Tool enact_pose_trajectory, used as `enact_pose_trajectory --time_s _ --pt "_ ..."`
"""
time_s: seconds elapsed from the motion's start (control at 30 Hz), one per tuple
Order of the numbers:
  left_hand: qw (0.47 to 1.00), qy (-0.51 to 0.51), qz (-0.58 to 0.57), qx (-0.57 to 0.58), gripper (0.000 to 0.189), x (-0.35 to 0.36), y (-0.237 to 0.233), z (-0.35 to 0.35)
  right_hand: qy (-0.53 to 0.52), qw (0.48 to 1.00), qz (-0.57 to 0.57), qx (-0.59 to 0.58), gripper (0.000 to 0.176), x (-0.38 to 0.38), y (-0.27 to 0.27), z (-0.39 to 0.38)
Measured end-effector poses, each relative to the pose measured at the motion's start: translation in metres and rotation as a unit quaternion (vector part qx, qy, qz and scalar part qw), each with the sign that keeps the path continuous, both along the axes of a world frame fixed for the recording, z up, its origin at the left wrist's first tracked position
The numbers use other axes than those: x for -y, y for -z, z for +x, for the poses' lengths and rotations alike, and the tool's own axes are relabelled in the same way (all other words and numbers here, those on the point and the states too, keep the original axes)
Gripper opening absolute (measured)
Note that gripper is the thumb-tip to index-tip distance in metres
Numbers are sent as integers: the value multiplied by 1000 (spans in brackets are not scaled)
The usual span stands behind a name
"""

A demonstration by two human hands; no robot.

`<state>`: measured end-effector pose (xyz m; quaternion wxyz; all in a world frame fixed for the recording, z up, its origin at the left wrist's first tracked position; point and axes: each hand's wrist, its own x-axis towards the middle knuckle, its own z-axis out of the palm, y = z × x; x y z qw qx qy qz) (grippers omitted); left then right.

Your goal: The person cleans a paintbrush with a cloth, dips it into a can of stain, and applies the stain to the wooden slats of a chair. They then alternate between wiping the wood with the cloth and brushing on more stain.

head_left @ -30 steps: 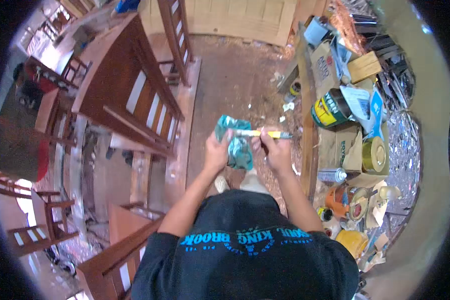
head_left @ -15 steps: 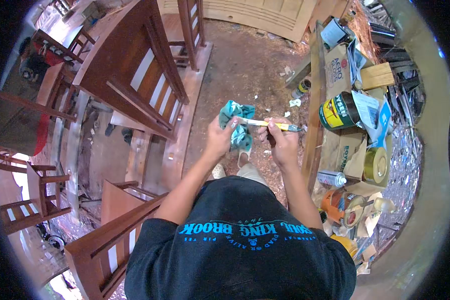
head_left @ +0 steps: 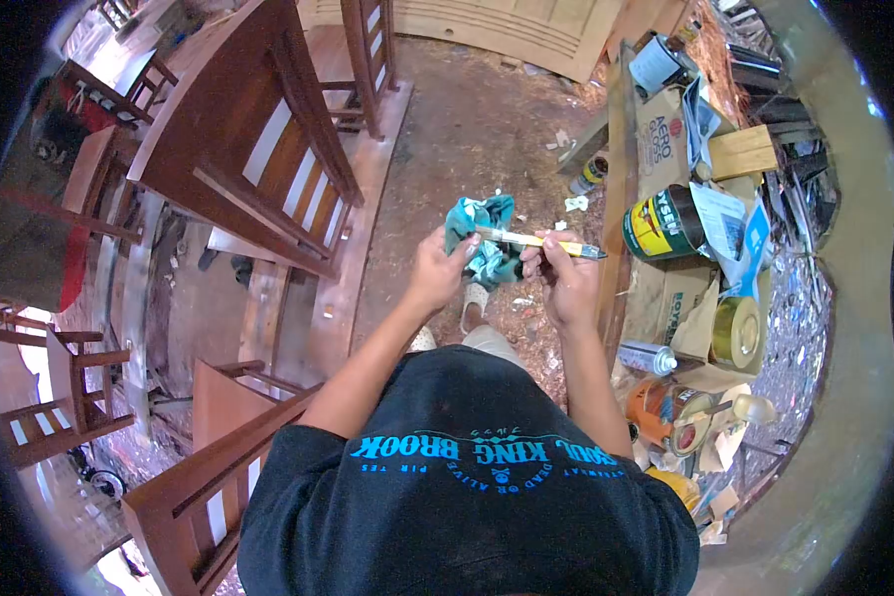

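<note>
My left hand is closed on a crumpled teal rag, with the thumb pressing the pale end of a slim paintbrush against the cloth. The brush has a yellow handle with a dark tip that points right. My right hand pinches this handle between thumb and fingers. Part of the rag hangs below the brush, between the two hands. Its folds and my left thumb hide the brush's left end.
On the right, a bench bears a green paint can, a spray can, an orange can and cardboard. Brown wooden chairs stand to the left. Beyond the littered floor is a panelled wooden door.
Both hands, still holding the rag and brush, have shifted slightly right. The surroundings have slid a little left in view. The rag's hanging folds have changed shape.
</note>
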<state>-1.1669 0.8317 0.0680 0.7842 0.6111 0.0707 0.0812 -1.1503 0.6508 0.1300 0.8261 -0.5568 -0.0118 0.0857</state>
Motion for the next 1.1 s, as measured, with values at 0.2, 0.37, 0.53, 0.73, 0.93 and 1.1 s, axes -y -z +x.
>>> enact_pose_trajectory --time_s 0.2,0.37,0.53,0.73,0.93,1.1 --pt "991 -40 -92 -90 44 -24 -21 9 47 998 30 -15 18 4 -1 7" --pt "882 116 -456 9 42 -34 -67 2 36 999 28 -18 16 18 9 15" --pt "974 220 -38 -39 40 -35 2 2 22 998 -40 -33 16 -10 6 14" --pt "959 275 -58 -31 37 -45 24 5 -21 995 -93 34 13 -20 15 24" --pt "949 219 -211 -81 38 -79 40 -2 86 992 -79 53 10 -12 11 31" --pt "968 244 -2 -60 34 -79 28 1 -27 997 -65 19 7 -14 17 31"
